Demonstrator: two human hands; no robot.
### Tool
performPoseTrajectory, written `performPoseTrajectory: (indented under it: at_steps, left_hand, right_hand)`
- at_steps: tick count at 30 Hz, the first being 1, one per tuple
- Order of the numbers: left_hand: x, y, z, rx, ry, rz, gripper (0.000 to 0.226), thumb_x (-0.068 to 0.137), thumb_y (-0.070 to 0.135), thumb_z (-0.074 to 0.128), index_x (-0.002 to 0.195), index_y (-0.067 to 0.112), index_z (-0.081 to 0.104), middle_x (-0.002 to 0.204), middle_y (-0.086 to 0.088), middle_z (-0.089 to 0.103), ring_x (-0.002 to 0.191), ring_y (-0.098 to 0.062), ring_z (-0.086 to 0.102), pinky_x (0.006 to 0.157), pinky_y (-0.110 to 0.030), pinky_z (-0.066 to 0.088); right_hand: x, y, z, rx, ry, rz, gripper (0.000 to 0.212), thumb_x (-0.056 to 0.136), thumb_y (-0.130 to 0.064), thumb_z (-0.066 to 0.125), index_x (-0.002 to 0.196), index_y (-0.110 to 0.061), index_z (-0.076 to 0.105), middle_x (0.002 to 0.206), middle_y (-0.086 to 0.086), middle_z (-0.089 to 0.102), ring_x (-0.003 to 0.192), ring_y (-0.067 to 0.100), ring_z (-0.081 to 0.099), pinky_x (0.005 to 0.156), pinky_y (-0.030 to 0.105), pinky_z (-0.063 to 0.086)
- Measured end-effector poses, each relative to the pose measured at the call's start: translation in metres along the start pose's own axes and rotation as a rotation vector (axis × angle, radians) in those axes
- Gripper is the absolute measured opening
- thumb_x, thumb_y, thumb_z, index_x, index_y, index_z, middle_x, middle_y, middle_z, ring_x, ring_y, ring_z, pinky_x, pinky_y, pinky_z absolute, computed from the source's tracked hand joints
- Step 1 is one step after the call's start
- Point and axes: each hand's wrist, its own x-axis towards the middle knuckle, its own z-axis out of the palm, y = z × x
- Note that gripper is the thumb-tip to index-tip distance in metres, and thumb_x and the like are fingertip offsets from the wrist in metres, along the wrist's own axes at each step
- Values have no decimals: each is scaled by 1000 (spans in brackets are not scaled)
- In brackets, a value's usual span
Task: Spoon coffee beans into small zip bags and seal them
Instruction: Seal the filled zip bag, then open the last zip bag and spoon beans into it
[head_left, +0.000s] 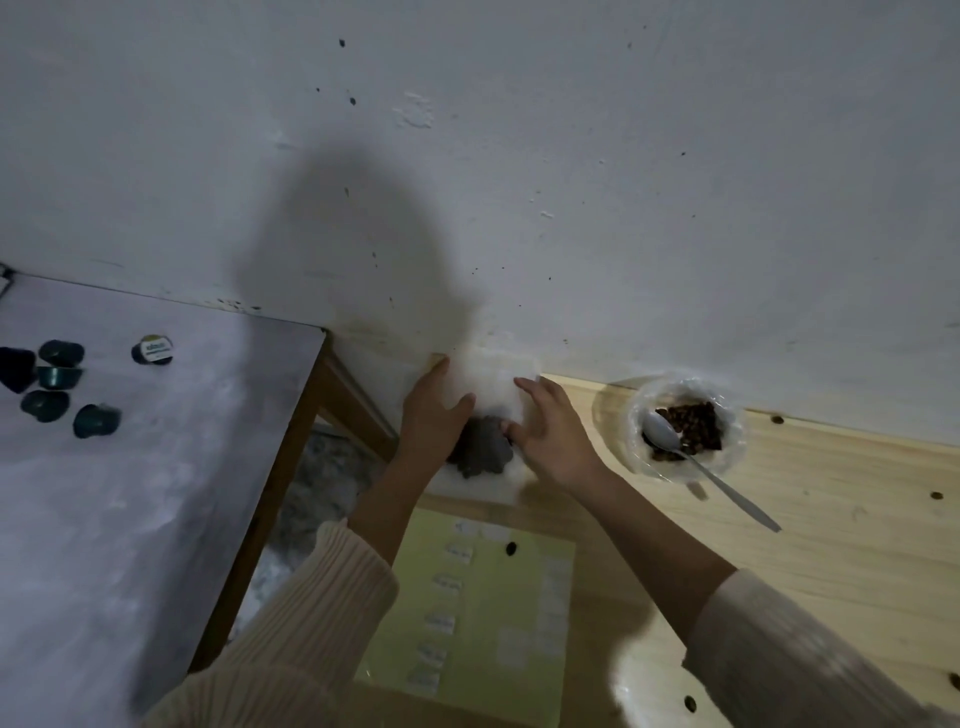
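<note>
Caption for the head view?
Left hand grips a zip bag of coffee beans, right hand touches it; spoon rests in the bowl.

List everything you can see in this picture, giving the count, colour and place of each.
zip bag: one, clear, dark contents, between the hands, by the wall
bowl: one, clear, holding brown coffee beans, on wooden table
spoon: one, silver, resting in bowl
capsules: six, mostly dark teal, on grey table
label sheet: one, yellow-green, on wooden table
left hand: holds bag's left side
right hand: fingers touch bag's right side
</note>
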Motion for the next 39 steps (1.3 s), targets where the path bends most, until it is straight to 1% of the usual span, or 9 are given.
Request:
performPoseTrajectory:
  at_steps: [5, 8, 11, 14, 17, 21, 24, 31, 39]
  left_hand:
    - [-10, 0, -7, 68, 6, 61, 48, 91, 17, 56, 136, 5, 41, 141, -12, 43, 130, -23, 38, 105, -22, 24]
    - [-22, 19, -14, 49, 54, 212, 40, 88, 12, 60, 126, 3, 51, 132, -14, 51, 125, -26, 44, 106, -27, 28]
    - [-31, 57, -9, 55, 27, 408, 37, 87, 11, 62, 122, 3, 55, 125, -13, 56, 119, -26, 49, 103, -29, 34]
    - [-47, 108, 13, 36, -87, 521, 37, 89, 18, 60, 124, 9, 55, 126, -6, 57, 120, -20, 49, 104, -32, 37]
    - [-72, 155, 53, 61, -209, 621, 35, 90, 24, 58, 123, 14, 55, 126, -1, 57, 120, -17, 48, 103, -32, 38]
    - [-125, 206, 122, 94, -374, 734, 33, 89, 26, 58, 121, 15, 57, 125, 0, 56, 120, -17, 47, 95, -30, 42]
    - [-165, 228, 182, 116, -500, 826, 33, 88, 24, 60, 119, 13, 58, 122, -3, 57, 118, -20, 48, 98, -29, 38]
    - [-236, 219, 310, 282, -750, 731, 42, 90, 26, 57, 129, 14, 49, 132, -1, 49, 123, -19, 46, 99, -25, 33]
    - [-249, 206, 381, 261, -803, 488, 56, 86, 21, 63, 136, 7, 40, 132, -8, 43, 121, -20, 46, 96, -23, 38]
  right_hand:
    - [-4, -10, -10, -34, -19, 20, 61, 87, -23, 63, 141, -14, 35, 146, 10, 31, 136, 21, 31, 98, 11, 18]
    - [-20, -23, -31, -58, 29, 13, 57, 85, -17, 64, 136, -10, 41, 141, 11, 37, 131, 23, 38, 99, 13, 23]
    - [-43, -32, -68, -108, 145, 3, 45, 85, -15, 64, 127, -9, 51, 133, 10, 47, 122, 23, 47, 89, 12, 27]
    - [-79, -29, -119, -126, 292, 49, 38, 86, -19, 62, 122, -11, 55, 126, 6, 52, 109, 22, 55, 83, 17, 34]
    - [-128, -6, -171, -127, 432, 131, 36, 86, -20, 61, 121, -11, 55, 123, 7, 55, 113, 20, 52, 85, 20, 35]
    - [-203, 50, -227, -134, 583, 317, 36, 85, -21, 63, 119, -9, 57, 121, 9, 57, 111, 22, 54, 86, 23, 36]
    - [-257, 104, -255, -126, 633, 469, 37, 86, -23, 63, 120, -8, 56, 121, 10, 58, 109, 23, 55, 86, 26, 39]
    - [-342, 222, -267, -50, 561, 774, 42, 88, -25, 59, 126, -7, 50, 124, 12, 56, 111, 24, 54, 87, 28, 43]
    - [-336, 282, -253, 74, 619, 899, 46, 85, -17, 60, 128, -8, 43, 126, 15, 44, 117, 32, 43, 92, 35, 38]
